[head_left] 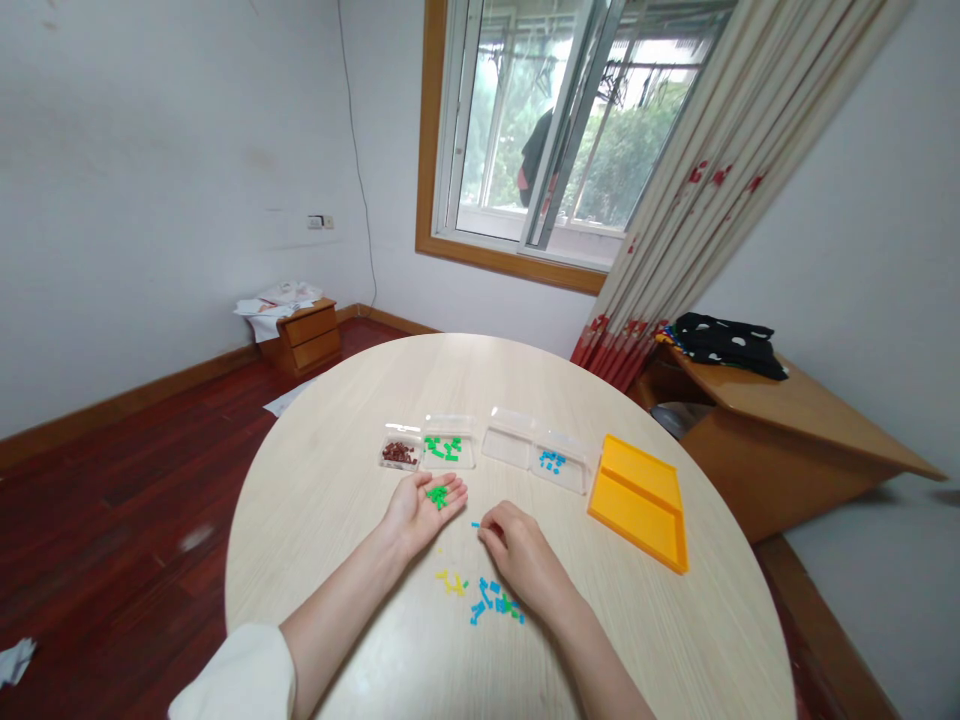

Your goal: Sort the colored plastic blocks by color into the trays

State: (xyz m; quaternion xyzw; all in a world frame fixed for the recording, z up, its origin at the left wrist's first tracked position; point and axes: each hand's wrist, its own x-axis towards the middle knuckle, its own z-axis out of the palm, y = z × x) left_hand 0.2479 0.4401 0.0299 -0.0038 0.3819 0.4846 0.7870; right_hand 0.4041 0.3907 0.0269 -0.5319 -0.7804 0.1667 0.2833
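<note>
My left hand [421, 505] lies palm up on the round table [337, 500], fingers spread, with a few small green pieces [437, 495] resting in the palm. My right hand [517, 555] rests knuckles up beside it, fingers curled down to the tabletop near a single blue piece [475, 524]. Whether its fingertips pinch anything is hidden. A loose pile of blue, yellow and green pieces [480, 595] lies just in front of my right wrist.
Beyond my hands stand clear trays: one with brown pieces [399, 453], one with green pieces [448, 447], an empty one [510, 440], one with blue pieces [559, 465]. An orange tray [641, 500] sits at the right. A wooden desk [787, 420] stands beyond the table.
</note>
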